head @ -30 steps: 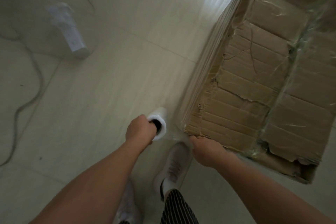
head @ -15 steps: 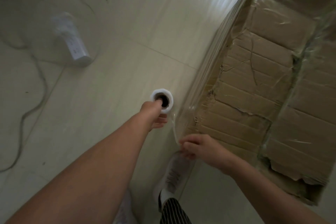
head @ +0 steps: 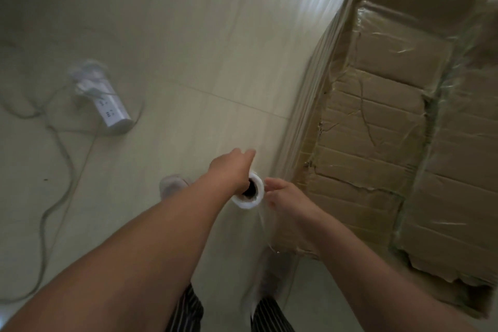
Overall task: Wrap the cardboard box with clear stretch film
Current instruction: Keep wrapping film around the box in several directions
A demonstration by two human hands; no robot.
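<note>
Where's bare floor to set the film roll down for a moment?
The widest bare floor lies between the power strip and the wrapped side of the cardboard box, beyond the film roll. Crowded: cables loop left of the strip; loose film and shoes sit by the box's near corner.

No legible writing.
The cardboard box (head: 390, 121) bears no print; the power strip (head: 107, 105) left of it shows only blurred dark marks.

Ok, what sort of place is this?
Likely an indoor room, perhaps a home or storeroom: pale tiled floor, a white power strip with trailing cables, and the large cardboard box.
</note>
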